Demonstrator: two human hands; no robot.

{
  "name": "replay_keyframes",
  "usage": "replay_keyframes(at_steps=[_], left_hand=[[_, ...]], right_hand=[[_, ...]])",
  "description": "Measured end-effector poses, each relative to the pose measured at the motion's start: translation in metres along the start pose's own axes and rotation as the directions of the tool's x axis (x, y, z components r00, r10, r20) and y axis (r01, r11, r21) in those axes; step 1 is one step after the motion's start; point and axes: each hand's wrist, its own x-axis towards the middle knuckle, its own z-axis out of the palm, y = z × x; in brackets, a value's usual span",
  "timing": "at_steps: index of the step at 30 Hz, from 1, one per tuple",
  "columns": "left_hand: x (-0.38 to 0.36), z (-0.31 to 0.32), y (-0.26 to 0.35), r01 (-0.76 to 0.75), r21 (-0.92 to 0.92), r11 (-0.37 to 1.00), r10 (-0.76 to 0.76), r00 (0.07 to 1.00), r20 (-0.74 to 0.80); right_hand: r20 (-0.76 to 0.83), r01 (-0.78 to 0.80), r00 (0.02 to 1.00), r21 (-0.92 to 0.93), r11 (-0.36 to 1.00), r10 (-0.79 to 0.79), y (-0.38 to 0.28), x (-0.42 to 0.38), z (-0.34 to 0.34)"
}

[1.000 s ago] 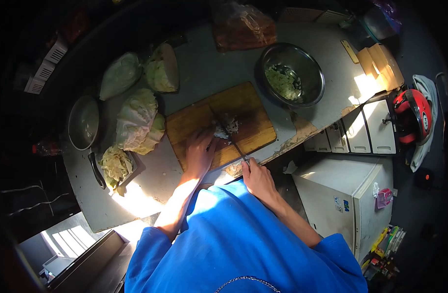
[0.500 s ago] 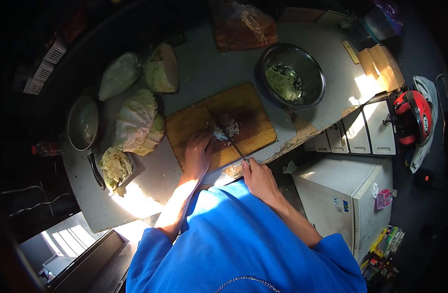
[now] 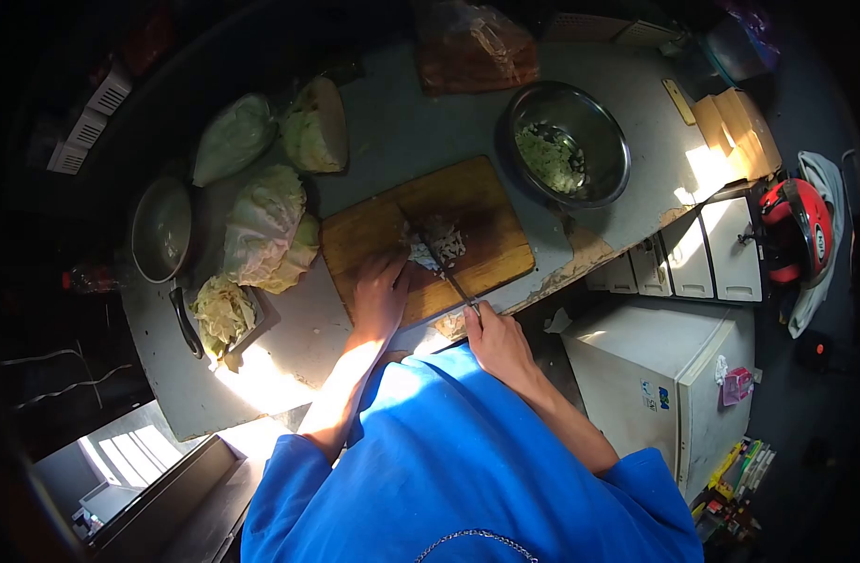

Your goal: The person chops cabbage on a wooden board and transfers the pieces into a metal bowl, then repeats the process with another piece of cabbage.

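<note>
My right hand (image 3: 495, 340) is closed around the handle of a knife (image 3: 453, 281). Its blade lies across the wooden cutting board (image 3: 491, 211), among finely chopped pale cabbage (image 3: 449, 242). On the left side of the blade, my left hand (image 3: 381, 293) rests on the board with bent fingers against a small whitish piece of cabbage (image 3: 420, 253). Shadow hides part of its fingertips. Beyond the board to the right stands a steel bowl (image 3: 610, 174) with chopped cabbage inside.
Left of the board sit a large cabbage piece (image 3: 264, 225), a cut cabbage (image 3: 315, 127), a wrapped pale bundle (image 3: 233, 141), loose leaves (image 3: 223, 314) and a frying pan (image 3: 162, 230). A plastic-covered brown item (image 3: 477, 61) is at the back. The table's chipped edge (image 3: 566, 272) runs at right.
The whole view has shifted slightly. Pieces to the right of the blade look a little more spread out. Both hands keep nearly the same place, and the knife stays in my right hand.
</note>
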Motion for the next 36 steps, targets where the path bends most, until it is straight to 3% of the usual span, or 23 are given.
replay_keyframes(at_steps=[4, 10, 15, 22, 24, 31, 36], left_hand=[[0.001, -0.002, 0.0, -0.017, 0.011, 1.0, 0.017, 1.0, 0.007], [-0.004, -0.013, 0.014, 0.092, -0.025, 0.995, -0.093, 0.995, -0.023], [-0.002, 0.0, 0.014, 0.014, 0.04, 0.999, -0.012, 0.999, -0.042], [0.001, 0.002, 0.009, 0.007, 0.015, 1.0, -0.007, 0.999, -0.053], [0.0, -0.001, 0.009, 0.007, 0.031, 0.999, -0.005, 0.996, -0.087], [-0.004, 0.003, 0.005, 0.034, 0.02, 0.999, -0.033, 0.997, -0.065], [-0.001, 0.001, 0.005, 0.022, -0.008, 1.0, -0.022, 0.998, -0.058]], right_hand=[[-0.002, -0.012, 1.0, -0.041, 0.999, 0.012, 0.005, 0.001, 0.007], [-0.062, 0.014, 0.998, -0.01, 1.0, -0.014, 0.009, 0.001, 0.0], [-0.009, 0.033, 0.999, 0.016, 0.999, -0.033, 0.003, 0.0, 0.003], [-0.022, 0.012, 1.0, -0.057, 0.998, -0.014, 0.002, 0.004, 0.003], [-0.069, 0.052, 0.996, -0.02, 0.998, -0.053, 0.006, 0.005, 0.003], [-0.01, 0.051, 0.999, 0.03, 0.998, -0.051, -0.001, 0.001, -0.001], [-0.001, 0.023, 1.0, -0.062, 0.998, -0.023, 0.003, 0.005, 0.006]])
